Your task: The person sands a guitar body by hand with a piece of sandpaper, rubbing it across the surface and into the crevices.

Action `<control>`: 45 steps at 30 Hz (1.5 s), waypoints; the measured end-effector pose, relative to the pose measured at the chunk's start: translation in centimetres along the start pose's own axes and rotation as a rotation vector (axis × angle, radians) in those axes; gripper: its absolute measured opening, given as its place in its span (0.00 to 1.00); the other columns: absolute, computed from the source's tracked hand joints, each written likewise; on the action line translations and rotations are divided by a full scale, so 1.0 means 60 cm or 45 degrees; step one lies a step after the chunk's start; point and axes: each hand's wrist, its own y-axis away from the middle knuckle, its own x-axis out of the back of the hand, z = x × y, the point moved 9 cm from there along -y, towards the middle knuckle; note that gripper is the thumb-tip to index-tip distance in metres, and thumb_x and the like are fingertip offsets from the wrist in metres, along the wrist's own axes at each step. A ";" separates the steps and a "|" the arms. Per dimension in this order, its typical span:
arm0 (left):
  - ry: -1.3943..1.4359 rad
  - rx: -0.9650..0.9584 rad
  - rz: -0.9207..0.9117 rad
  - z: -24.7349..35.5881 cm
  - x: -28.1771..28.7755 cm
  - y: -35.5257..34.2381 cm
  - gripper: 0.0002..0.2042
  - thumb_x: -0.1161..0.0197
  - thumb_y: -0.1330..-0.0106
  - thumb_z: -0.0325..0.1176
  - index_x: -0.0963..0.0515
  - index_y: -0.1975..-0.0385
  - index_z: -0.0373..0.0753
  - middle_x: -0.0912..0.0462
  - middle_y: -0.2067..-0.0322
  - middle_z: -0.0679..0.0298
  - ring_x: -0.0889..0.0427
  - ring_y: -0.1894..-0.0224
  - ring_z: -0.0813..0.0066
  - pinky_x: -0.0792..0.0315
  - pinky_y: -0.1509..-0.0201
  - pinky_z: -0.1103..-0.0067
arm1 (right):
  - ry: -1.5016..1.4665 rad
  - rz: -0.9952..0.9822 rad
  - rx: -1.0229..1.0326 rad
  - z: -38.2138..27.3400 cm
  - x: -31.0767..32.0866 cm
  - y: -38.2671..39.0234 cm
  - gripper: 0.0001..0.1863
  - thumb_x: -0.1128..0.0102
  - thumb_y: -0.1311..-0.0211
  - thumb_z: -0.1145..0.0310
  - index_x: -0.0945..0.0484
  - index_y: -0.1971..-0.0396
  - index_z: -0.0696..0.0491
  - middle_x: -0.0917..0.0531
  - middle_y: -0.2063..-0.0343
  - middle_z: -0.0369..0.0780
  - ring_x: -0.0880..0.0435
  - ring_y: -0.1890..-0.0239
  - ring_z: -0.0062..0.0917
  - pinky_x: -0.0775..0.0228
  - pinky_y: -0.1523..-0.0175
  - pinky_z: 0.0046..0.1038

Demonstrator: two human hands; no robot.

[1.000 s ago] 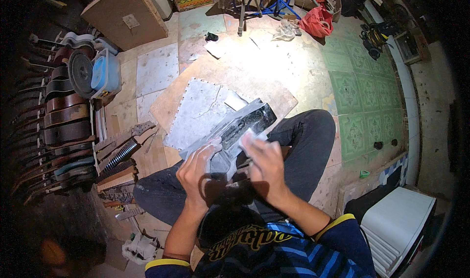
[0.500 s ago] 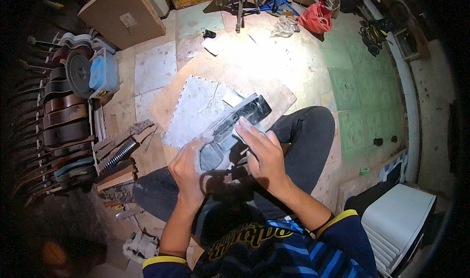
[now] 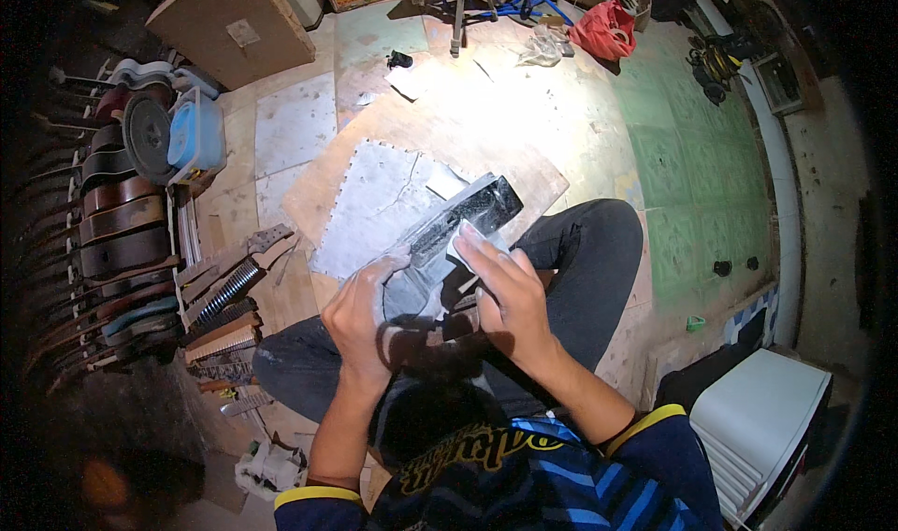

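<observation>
A long, black, boxy piece (image 3: 494, 203), smeared with pale dust and rounded at its near end, lies slantwise above my lap. My left hand (image 3: 358, 314) grips that near end, fingers wrapped around its left edge. Against the right side of the piece, my right hand (image 3: 513, 297) pinches a small whitish pad (image 3: 456, 248) under its fingertips. The pad is mostly covered, so its exact kind cannot be told. Beyond the piece, a whitish sheet with a dotted edge (image 3: 365, 199) lies on a tan board (image 3: 323, 147), and a small pale slip (image 3: 447, 184) rests there.
Guitar bodies (image 3: 126, 213) stand in a row at the left, beside a clear bin with a blue item (image 3: 195, 129). Saws and wooden tools (image 3: 224, 292) lie by my left knee. A red bag (image 3: 603, 30) sits far right; a white cabinet (image 3: 762, 428) stands near right.
My right hand and the pad have shifted slightly along the black piece's side. The piece has tilted a little; my left hand keeps its grip.
</observation>
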 end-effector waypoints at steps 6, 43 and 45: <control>-0.058 -0.010 -0.013 0.004 -0.003 0.004 0.18 0.33 0.38 0.41 0.17 0.57 0.32 0.11 0.62 0.50 0.10 0.58 0.52 0.18 0.53 0.69 | -0.002 0.052 0.033 0.002 0.001 -0.008 0.33 0.46 0.48 0.87 0.21 0.38 0.57 0.19 0.38 0.50 0.16 0.44 0.41 0.28 0.46 0.33; -0.131 -0.026 0.019 0.008 0.002 -0.003 0.20 0.22 0.49 0.32 0.17 0.57 0.33 0.10 0.62 0.55 0.09 0.60 0.58 0.17 0.55 0.72 | -0.043 0.041 -0.093 0.003 -0.014 0.017 0.33 0.48 0.46 0.86 0.21 0.37 0.57 0.20 0.37 0.51 0.17 0.39 0.37 0.30 0.47 0.34; -0.117 -0.024 0.033 0.005 0.001 0.001 0.20 0.22 0.49 0.32 0.17 0.57 0.34 0.10 0.62 0.55 0.09 0.60 0.58 0.17 0.55 0.72 | -0.054 0.034 -0.037 -0.012 -0.024 0.023 0.33 0.48 0.46 0.86 0.21 0.36 0.56 0.19 0.38 0.49 0.15 0.44 0.35 0.31 0.51 0.33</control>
